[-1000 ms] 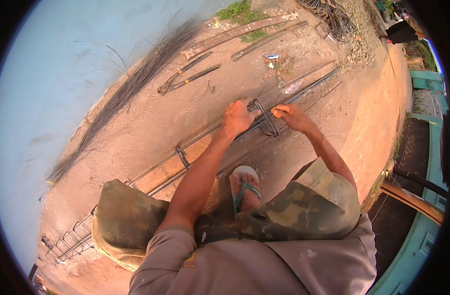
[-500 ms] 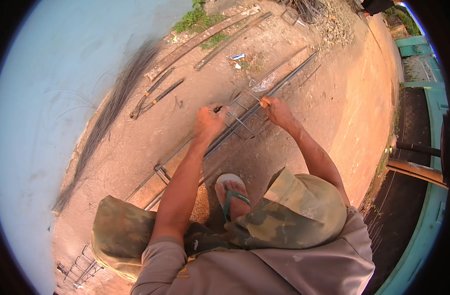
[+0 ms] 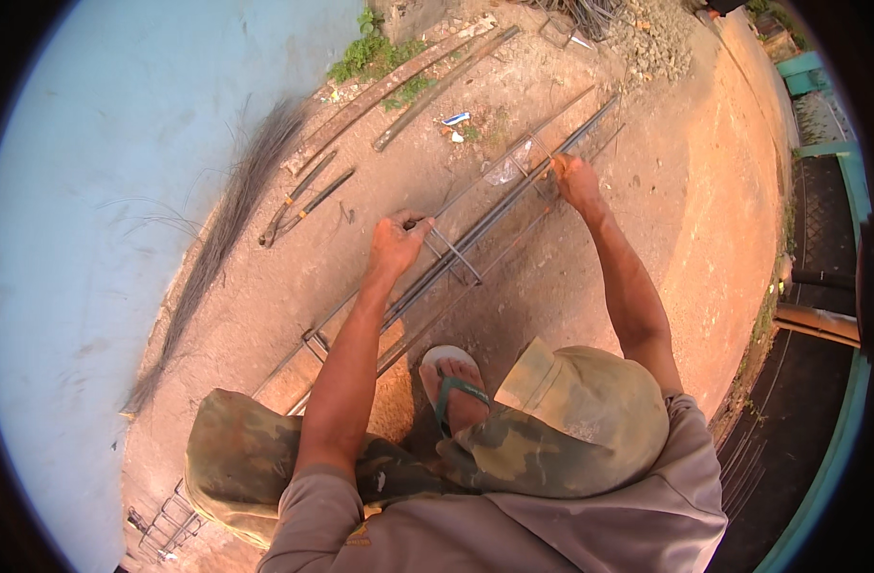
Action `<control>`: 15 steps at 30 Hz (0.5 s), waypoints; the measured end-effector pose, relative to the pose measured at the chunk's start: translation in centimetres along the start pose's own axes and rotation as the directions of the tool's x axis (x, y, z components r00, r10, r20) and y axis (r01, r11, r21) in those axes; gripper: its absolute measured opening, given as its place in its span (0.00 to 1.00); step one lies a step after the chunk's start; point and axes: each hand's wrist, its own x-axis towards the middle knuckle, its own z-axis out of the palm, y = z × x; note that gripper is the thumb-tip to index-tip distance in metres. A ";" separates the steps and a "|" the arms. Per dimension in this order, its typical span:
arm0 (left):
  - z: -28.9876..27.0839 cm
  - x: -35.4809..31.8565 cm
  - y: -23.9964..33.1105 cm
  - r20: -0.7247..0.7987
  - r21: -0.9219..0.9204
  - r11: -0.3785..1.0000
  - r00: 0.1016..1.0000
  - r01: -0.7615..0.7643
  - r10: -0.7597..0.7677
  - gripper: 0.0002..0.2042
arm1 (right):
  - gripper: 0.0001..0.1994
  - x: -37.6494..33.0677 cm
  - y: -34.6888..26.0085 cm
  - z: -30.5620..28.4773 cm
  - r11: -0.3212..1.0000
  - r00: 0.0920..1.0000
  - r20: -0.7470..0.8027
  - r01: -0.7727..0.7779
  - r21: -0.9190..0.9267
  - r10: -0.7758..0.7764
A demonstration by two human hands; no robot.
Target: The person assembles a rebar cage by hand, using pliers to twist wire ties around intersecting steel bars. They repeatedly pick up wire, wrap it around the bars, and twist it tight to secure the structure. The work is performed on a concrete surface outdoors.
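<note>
1. The long cage of rusty steel reinforcing bars (image 3: pixel 475 234) lies slantwise on the bare dirt ground (image 3: pixel 589 286), running from near the person's knees out toward the gravel pile (image 3: pixel 656 43). The left hand (image 3: pixel 394 246) is clenched around a top bar beside a square wire stirrup (image 3: pixel 453 256); the right hand (image 3: pixel 575 180) is closed at another stirrup further along, seemingly pinching something thin.
2. The cage could roll or twist, in my judgement, because the bars rest loosely on uneven earth and the two hands pull at points well apart.
3. A cut bar end or a loose tie-wire tail could scratch a bare finger or forearm, since neither hand wears a glove.
4. The foot in the green flip-flop sandal (image 3: pixel 453 387) sits just beside the lower bars; a slipping bar could pinch the exposed toes.
5. The reach to the far stirrup looks stretched, so the crouching person could lose balance forward.
6. Hard to make out: what the right hand grips, whether wire or a small tool. The fingers hide it.
7. The near end of the cage disappears behind the camouflage-patterned trousers (image 3: pixel 265 458); the far end blurs into the curved rim.
</note>
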 end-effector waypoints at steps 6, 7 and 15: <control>-0.4 0.1 1.0 0.042 -0.029 0.999 0.999 0.017 -0.015 0.19 | 0.12 -1.1 -0.8 -1.6 0.998 0.998 -0.035 0.048 0.039 -0.046; -0.4 -0.1 1.2 0.064 -0.016 1.000 0.998 0.024 -0.023 0.20 | 0.13 -1.6 -0.7 -2.2 0.998 0.994 -0.094 0.063 -0.009 -0.064; -1.3 -3.0 4.7 -0.093 -0.113 0.976 0.980 -0.185 0.175 0.27 | 0.15 -6.9 -16.6 -6.5 0.900 0.962 0.079 0.211 0.382 -0.259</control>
